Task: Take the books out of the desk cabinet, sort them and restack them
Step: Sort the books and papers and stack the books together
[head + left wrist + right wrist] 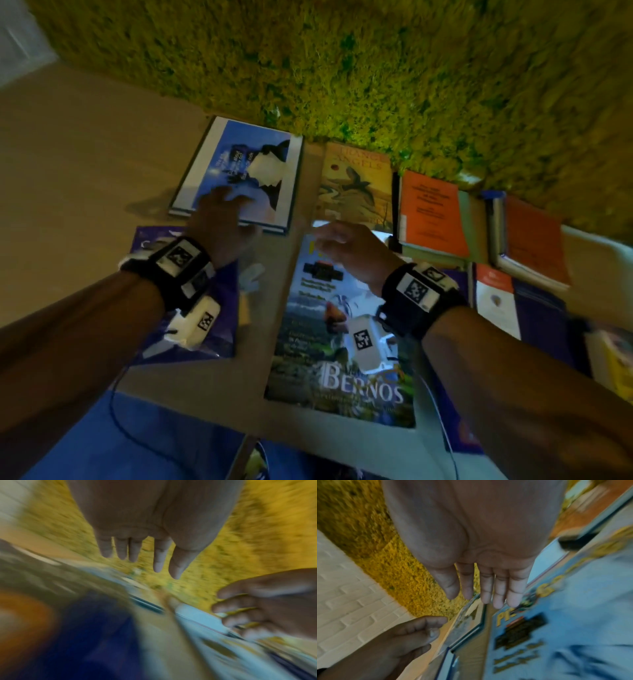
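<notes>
Several books lie flat on the tan desk (85,171). My left hand (233,214) hovers over the near edge of a blue hardcover with a white border (239,164), fingers spread and holding nothing. In the blurred left wrist view the left hand (157,561) shows straight fingers. My right hand (330,241) hangs relaxed over the top of a large landscape-cover magazine (342,359) and holds nothing. Its fingers point straight out in the right wrist view (486,596), above the magazine (556,628).
A purple book (219,308) lies under my left wrist. To the right lie a yellow book with a bird (356,181), an orange book (431,212), another orange one (531,240) and a white-and-orange booklet (493,298). A green moss wall (342,68) backs the desk.
</notes>
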{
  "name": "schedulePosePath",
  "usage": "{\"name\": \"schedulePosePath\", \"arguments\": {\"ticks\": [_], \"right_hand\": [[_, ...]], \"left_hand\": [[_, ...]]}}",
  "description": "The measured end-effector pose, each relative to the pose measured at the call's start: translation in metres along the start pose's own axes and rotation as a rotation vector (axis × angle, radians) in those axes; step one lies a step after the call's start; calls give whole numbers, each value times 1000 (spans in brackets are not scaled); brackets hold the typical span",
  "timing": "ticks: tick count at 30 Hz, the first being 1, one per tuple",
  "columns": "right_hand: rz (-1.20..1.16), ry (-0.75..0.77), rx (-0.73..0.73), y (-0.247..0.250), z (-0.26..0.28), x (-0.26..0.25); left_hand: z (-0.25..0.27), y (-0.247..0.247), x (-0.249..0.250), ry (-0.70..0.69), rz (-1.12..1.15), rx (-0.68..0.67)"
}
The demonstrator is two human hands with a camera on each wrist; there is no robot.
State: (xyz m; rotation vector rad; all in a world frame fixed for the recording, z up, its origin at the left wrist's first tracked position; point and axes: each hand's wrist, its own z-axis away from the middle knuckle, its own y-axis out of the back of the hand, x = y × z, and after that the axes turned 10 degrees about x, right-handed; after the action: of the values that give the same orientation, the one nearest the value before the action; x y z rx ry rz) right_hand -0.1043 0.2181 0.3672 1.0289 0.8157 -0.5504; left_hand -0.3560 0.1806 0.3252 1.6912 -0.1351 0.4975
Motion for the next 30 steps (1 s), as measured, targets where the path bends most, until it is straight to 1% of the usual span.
{"name": "schedulePosePath", "arguments": {"ticks": [1, 3, 4, 6, 8, 9, 11, 12, 13, 15, 16, 17, 19, 20, 22, 23, 25, 26, 27, 28, 29, 30], "right_hand": [[12, -9, 40, 10, 12, 13], [13, -21, 164, 28, 35, 43], [28, -37, 223, 36, 47, 56], [137, -98, 258, 48, 74, 79], [223, -138, 233, 53, 96, 96], [238, -154, 206, 53, 106, 100], [268, -179, 102, 50, 120, 100], [268, -182, 49, 47, 125, 99], [255, -184, 6, 45, 128, 100], [280, -160, -29, 44, 133, 101], [314, -116, -30, 46, 136, 103], [339, -65, -26, 46, 137, 105], [344, 27, -43, 49, 140, 110], [345, 65, -62, 51, 142, 111], [349, 121, -69, 54, 147, 113], [319, 146, -73, 57, 150, 113], [192, 145, -63, 63, 152, 119], [148, 112, -58, 67, 154, 121], [127, 89, -47, 70, 153, 127], [110, 76, -45, 75, 152, 131], [75, 76, -39, 79, 150, 133], [25, 77, -28, 85, 150, 133]], "left_hand": [[14, 1, 22, -55, 51, -43], [39, -7, 59, -125, 103, -161], [52, -11, 74, -122, 99, -220], [74, -23, 94, -68, 82, -297], [87, -33, 102, 12, 118, -281], [92, -32, 106, 58, 171, -264], [98, -30, 112, 156, 307, -238], [100, -29, 114, 240, 395, -232], [105, -21, 121, 333, 524, -247], [115, -10, 133, 461, 677, -321], [120, -10, 137, 477, 736, -321], [125, -11, 139, 464, 758, -299], [135, -19, 139, 406, 805, -246], [143, -20, 141, 366, 854, -250], [152, -23, 144, 351, 956, -245], [154, -22, 146, 387, 1051, -240], [156, -14, 151, 454, 1264, -273], [156, -10, 149, 467, 1339, -288], [157, -2, 151, 443, 1377, -272], [157, -1, 150, 427, 1354, -250], [158, -1, 150, 413, 1258, -235], [156, -4, 150, 434, 1152, -219]]}}
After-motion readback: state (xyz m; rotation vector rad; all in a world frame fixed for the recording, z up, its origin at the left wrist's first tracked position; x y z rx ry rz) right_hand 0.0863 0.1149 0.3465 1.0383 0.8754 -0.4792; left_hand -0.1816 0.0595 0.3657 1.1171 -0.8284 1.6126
